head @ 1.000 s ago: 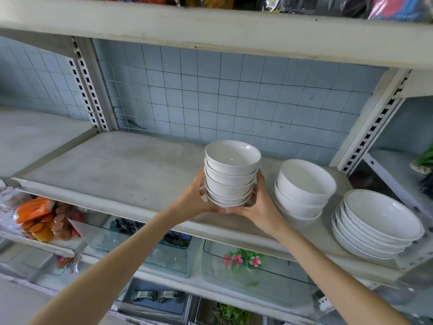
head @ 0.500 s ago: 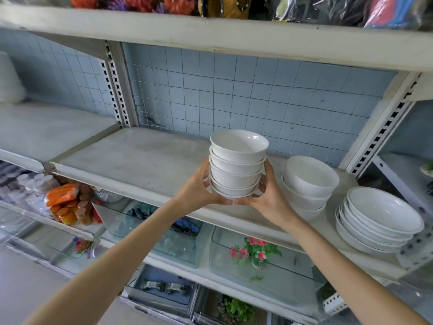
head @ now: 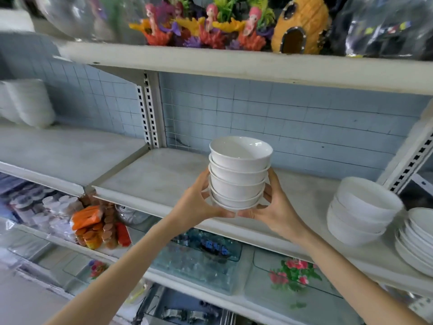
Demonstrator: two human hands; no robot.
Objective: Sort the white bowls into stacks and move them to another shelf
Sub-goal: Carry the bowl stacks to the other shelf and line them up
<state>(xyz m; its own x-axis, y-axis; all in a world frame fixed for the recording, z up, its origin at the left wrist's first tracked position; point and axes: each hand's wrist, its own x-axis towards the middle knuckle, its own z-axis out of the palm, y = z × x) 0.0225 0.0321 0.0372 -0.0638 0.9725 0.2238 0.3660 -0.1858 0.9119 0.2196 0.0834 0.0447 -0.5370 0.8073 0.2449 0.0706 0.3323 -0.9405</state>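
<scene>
The fingers (head: pixel 225 214) of the left hand (head: pixel 199 202) and the right hand (head: pixel 276 207) curl round the base of a stack of small white bowls (head: pixel 239 174). The fingertips nearly meet under the lowest bowl, and the thumbs press against its sides. The bowls are glossy, round and deep, nested one inside another, with the top one showing its smooth hollow. The stack is upright between the two palms, held just in front of the fingers and over the front part of a shelf (head: pixel 152 179).

The shelf is a flat, pale, matt board with worn grey patches. To the right of the fingers, on the same shelf, stands a second stack of wider white bowls (head: pixel 360 214), blurred. Farther right, touching or just beside it, is a pile of shallow white dishes (head: pixel 419 240).

Behind the fingers is a wall of small square pale blue tiles (head: pixel 281 118) and a slotted metal upright (head: pixel 147 116). Above the fingers, an upper shelf (head: pixel 234 66) carries bright plastic mermaid figures (head: pixel 210 26) and an orange pineapple-shaped house (head: pixel 302 26). Below the fingers sit clear glass tanks (head: pixel 199 261), and to the lower left an orange packet (head: pixel 86 216).
</scene>
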